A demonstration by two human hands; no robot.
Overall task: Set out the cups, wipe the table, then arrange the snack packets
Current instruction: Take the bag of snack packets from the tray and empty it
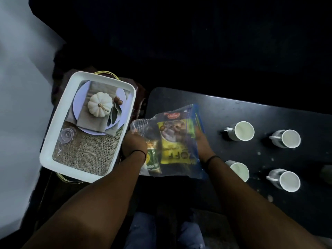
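Several white cups stand upright on the right half of the black table point(224, 108); the nearest ones are at the cup point(241, 131) and the cup point(239, 170). A large yellow and blue snack packet point(177, 141) lies over the table's left end. My right hand point(202, 142) grips its right edge. My left hand point(133, 142) holds the crinkled clear packet point(142, 125) at its left side. A smaller green packet point(152, 160) shows just under my left wrist.
A white tray point(59, 141) with a printed pumpkin picture sits on a low stand left of the table. Pale crumbs or specks dot the tabletop near the cups. A dark object point(326, 170) sits at the right edge. My legs are below the table edge.
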